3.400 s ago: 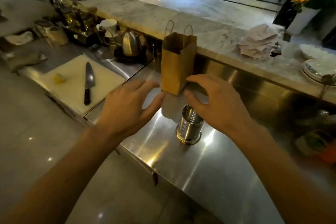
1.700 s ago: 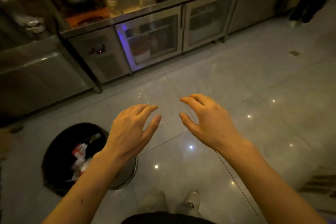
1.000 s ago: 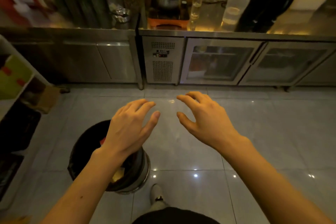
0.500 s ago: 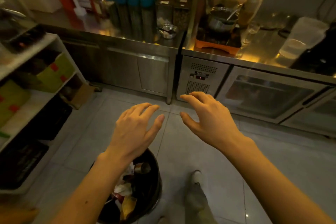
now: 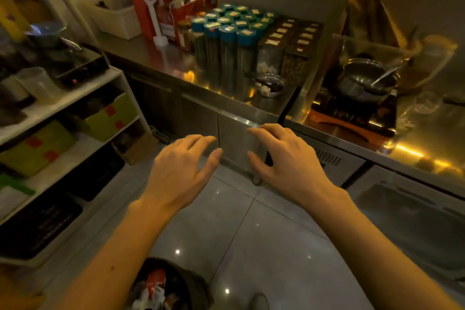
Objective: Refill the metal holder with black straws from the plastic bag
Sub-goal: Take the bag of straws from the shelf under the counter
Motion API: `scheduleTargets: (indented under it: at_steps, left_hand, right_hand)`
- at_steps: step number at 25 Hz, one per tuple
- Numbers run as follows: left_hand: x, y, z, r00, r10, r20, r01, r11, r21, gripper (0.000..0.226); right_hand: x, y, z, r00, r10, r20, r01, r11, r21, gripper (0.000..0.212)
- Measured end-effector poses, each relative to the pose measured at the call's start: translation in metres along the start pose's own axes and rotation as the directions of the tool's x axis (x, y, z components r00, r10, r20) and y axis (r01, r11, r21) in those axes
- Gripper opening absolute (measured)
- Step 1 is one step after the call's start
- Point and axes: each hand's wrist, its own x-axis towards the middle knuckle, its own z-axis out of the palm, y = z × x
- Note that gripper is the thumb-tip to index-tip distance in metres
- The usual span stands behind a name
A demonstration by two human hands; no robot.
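My left hand [image 5: 180,171] and my right hand [image 5: 284,158] are held out side by side in front of me, palms down, fingers spread, holding nothing. They hover over the grey tiled floor, in front of a steel cabinet door [image 5: 236,136] under a steel counter. No metal holder, black straws or plastic bag are in view.
A steel counter [image 5: 156,58] runs across ahead with several blue-lidded canisters [image 5: 226,40], labelled jars [image 5: 286,45], a small metal bowl [image 5: 270,84] and a pot [image 5: 364,80] on a stove. White shelving [image 5: 75,98] with boxes stands at left. A black trash bin [image 5: 171,287] sits below my arms.
The view has turned from the counter with the metal holder and paper bag, across the floor and fridges, to this back counter and shelving. Both hands stayed open and empty throughout.
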Motion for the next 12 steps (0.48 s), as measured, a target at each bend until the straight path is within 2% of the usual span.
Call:
scheduleTargets:
  at_steps: [8, 12]
  left_hand:
    - [0.127, -0.039, 0.019, 0.997, -0.063, -0.045, 0.064, 0.998, 0.015, 0.053]
    - [0.201, -0.083, 0.021, 0.996, -0.018, -0.086, 0.017, 1.0, -0.013, 0.053]
  right_hand:
    - [0.142, 0.05, 0.017, 0.998, -0.065, -0.016, 0.065, 0.997, 0.032, 0.05]
    - [0.222, 0.052, 0.03, 0.995, -0.083, -0.063, 0.083, 0.997, 0.002, 0.05]
